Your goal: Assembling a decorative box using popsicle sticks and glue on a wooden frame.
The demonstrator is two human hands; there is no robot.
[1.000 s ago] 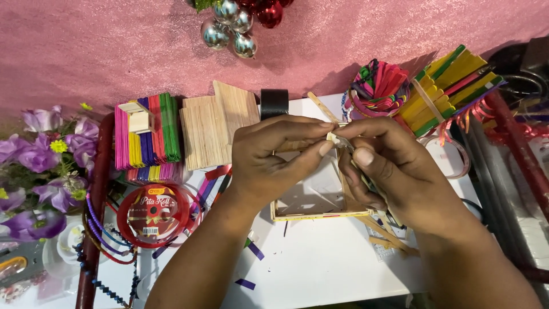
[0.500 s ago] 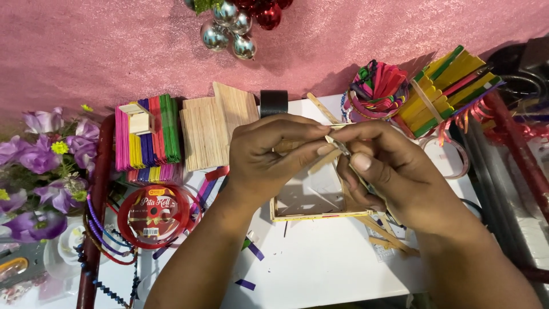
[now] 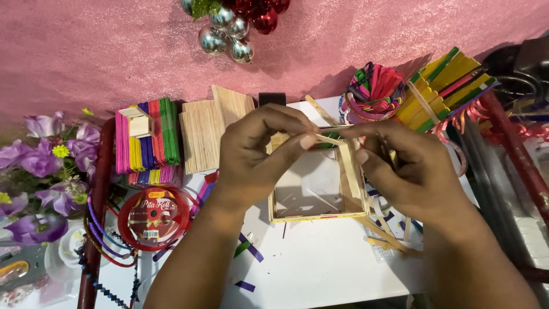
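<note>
2 hands (image 3: 337,157), fingertips pinched on 1 wooden stick (image 3: 327,139) above square stick frame (image 3: 317,216).

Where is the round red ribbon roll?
In the head view, the red ribbon roll lies low on the left of the white table, below the coloured craft sticks, beside the purple flowers and left of the left hand.

Stick frame (image 3: 317,216) on the table (image 3: 320,269) below both hands, left hand (image 3: 260,151) and right hand (image 3: 409,169) meeting over a stick (image 3: 329,139), stick stacks (image 3: 171,140) left, ribbon spool (image 3: 153,216) lower left, flowers (image 3: 40,166) far left, baubles (image 3: 234,26) behind
</note>
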